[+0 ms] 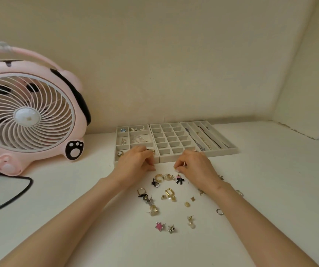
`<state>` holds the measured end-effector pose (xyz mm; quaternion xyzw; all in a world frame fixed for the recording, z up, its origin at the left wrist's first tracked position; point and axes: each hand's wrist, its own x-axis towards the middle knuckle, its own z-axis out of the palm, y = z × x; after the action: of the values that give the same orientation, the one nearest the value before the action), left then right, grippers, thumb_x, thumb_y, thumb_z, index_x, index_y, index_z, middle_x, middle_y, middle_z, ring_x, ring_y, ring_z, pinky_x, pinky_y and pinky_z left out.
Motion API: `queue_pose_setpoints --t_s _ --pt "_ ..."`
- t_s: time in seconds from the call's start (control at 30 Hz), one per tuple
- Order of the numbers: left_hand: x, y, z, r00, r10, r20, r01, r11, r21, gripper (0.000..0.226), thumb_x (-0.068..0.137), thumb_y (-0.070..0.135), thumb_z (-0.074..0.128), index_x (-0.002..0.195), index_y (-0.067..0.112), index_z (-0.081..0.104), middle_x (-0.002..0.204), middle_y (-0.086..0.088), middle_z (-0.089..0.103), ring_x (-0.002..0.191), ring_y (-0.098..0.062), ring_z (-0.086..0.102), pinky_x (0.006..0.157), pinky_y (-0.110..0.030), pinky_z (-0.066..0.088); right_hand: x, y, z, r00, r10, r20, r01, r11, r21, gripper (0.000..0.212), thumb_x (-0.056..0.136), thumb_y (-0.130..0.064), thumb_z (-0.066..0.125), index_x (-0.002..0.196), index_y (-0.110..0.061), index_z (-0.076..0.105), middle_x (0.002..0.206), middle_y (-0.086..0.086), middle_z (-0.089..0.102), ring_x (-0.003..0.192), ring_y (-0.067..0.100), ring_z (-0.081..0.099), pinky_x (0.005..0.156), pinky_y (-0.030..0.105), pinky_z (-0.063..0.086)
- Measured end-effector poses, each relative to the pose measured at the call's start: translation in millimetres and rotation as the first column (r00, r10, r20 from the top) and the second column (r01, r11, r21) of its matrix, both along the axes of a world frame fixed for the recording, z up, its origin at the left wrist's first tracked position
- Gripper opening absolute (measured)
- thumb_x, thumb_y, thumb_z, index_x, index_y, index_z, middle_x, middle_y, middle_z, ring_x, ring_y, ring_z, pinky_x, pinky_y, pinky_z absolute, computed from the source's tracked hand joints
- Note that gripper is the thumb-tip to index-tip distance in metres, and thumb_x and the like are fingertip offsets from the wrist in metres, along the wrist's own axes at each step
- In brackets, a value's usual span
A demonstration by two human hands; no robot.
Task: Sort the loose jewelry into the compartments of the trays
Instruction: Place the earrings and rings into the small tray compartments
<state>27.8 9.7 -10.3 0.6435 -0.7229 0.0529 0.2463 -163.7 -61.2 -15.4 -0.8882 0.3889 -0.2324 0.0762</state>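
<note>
Head view, the only one. Three pale grey flocked trays stand side by side at the back of the white bench (270,189). The left-most tray (116,146), with mixed compartments, holds a few pieces. The middle grid tray (167,159) of small square cells looks empty. The right-most tray (231,151) has long channels holding chains. The left hand (135,162) lies at the front rim of the left-most tray, fingers curled down to the bench; cannot tell if it holds anything. The right hand (195,164) lies just before the grid tray, fingertips drawn narrow as if pinching something small; too small to confirm. The loose jewelry (166,197) is scattered on the bench on the person's side of both hands, mostly between the forearms. Nearest pieces: a gold chunky ring (159,178), about midway between the hands, and a pink-and-black bow earring (179,179) just beside the right hand. Judgement: the right hand is better placed for the bow earring, and the carry is short, straight back to the grid cells. A pink fan (27,116) stands far left, well apart.
</note>
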Motion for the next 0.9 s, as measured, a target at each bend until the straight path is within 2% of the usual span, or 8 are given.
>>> queue_pose_setpoints --t_s 0.13,0.23,0.33,0.4,0.47,0.53,0.73,0.9 --pt "6 0 1 0.985 0.037 -0.168 -0.042 0.999 -0.021 0.020 0.083 0.017 0.066 0.073 0.026 0.051 0.077 0.016 0.055 0.072 -0.006 0.048 0.059 -0.021 0.035 -2 2 2 0.998 -0.012 0.061 0.011 1.000 0.015 0.012 0.090 -0.017 0.060 0.088 -0.017 0.072 0.092 -0.008 0.061 0.080 0.006 0.050 0.081 0.023 0.042" --pt "5 -2 0 0.966 0.034 -0.255 -0.042 0.999 -0.023 0.018 0.083 0.016 0.067 0.074 0.025 0.054 0.076 0.016 0.058 0.071 -0.004 0.051 0.062 -0.021 0.039 -5 2 6 0.971 -0.023 0.236 0.003 0.997 0.083 0.011 0.091 -0.012 0.059 0.089 -0.012 0.070 0.088 -0.006 0.065 0.076 0.009 0.058 0.075 0.023 0.048" --pt "3 -1 -1 0.938 -0.014 -0.346 0.008 1.000 -0.019 0.019 0.084 0.014 0.066 0.073 0.027 0.057 0.072 0.015 0.062 0.070 -0.002 0.055 0.064 -0.018 0.041 -8 4 8 0.914 -0.053 0.403 -0.046 0.971 0.233 0.012 0.089 -0.004 0.060 0.083 -0.011 0.068 0.080 -0.004 0.066 0.069 0.008 0.064 0.066 0.011 0.047" --pt "0 -1 0 0.915 -0.046 -0.400 0.039 0.999 -0.026 0.021 0.085 0.014 0.065 0.074 0.030 0.056 0.072 0.014 0.063 0.068 0.000 0.055 0.065 -0.015 0.041 -9 5 8 0.884 -0.080 0.460 -0.071 0.951 0.301 0.013 0.084 0.000 0.064 0.079 -0.011 0.070 0.079 -0.005 0.067 0.069 0.004 0.064 0.066 0.008 0.047" --pt "-5 -5 4 0.906 -0.048 -0.421 0.040 0.999 -0.029 0.013 0.086 0.016 0.063 0.077 0.026 0.060 0.075 0.011 0.064 0.071 -0.005 0.054 0.067 -0.021 0.044 -9 4 9 0.862 -0.103 0.497 -0.077 0.941 0.329 0.015 0.080 0.001 0.068 0.077 -0.013 0.072 0.080 -0.005 0.068 0.073 0.003 0.064 0.069 0.006 0.047" --pt "-8 -17 11 0.940 -0.018 -0.341 0.013 1.000 -0.017 0.006 0.087 0.020 0.063 0.081 0.021 0.063 0.079 0.011 0.061 0.074 -0.007 0.051 0.066 -0.025 0.042 -10 4 10 0.832 -0.118 0.542 -0.095 0.933 0.348 0.014 0.079 -0.001 0.071 0.077 -0.014 0.074 0.081 -0.004 0.070 0.076 0.005 0.065 0.071 0.007 0.047" --pt "-15 -67 23 0.996 0.074 -0.049 -0.071 0.996 0.055 0.010 0.087 0.021 0.062 0.086 0.014 0.068 0.086 0.003 0.056 0.079 -0.013 0.048 0.066 -0.027 0.038 -17 2 12 0.778 -0.174 0.603 -0.089 0.920 0.381 0.020 0.083 0.000 0.066 0.089 -0.017 0.073 0.081 -0.001 0.069 0.071 0.010 0.067 0.073 0.014 0.051" --pt "-11 -84 14 0.995 0.096 0.021 -0.098 0.981 0.169 0.011 0.084 0.026 0.067 0.081 0.016 0.068 0.091 -0.001 0.063 0.090 -0.021 0.057 0.070 -0.030 0.045 -20 0 11 0.769 -0.226 0.599 -0.050 0.911 0.408 0.028 0.076 0.003 0.071 0.088 -0.022 0.072 0.085 -0.003 0.069 0.076 0.012 0.066 0.066 0.008 0.048"
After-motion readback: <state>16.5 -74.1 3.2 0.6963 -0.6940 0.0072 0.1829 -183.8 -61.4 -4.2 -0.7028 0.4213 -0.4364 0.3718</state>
